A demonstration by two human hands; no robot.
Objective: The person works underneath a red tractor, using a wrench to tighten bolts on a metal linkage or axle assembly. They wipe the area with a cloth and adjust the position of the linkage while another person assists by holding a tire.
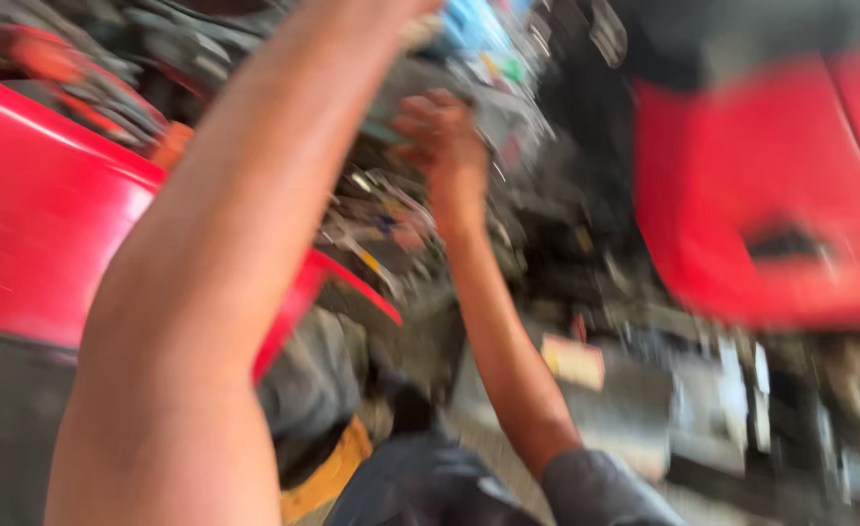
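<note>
The picture is heavily motion-blurred. My left forearm (225, 253) rises from the bottom left to the top edge, and its hand is cut off there. My right arm, in a grey sleeve (595, 492), reaches up the middle. My right hand (444, 136) has its fingers curled against a tangle of dark mechanical parts and wires (391, 219). The blur hides whether it grips anything.
A glossy red body panel (40, 214) fills the left, and another red panel (771, 195) hangs at the right. Something blue (474, 24) shows at the top. A yellow-orange strip (327, 477) lies low, near dark cloth. A pale tag (574, 360) sits among grey metal parts.
</note>
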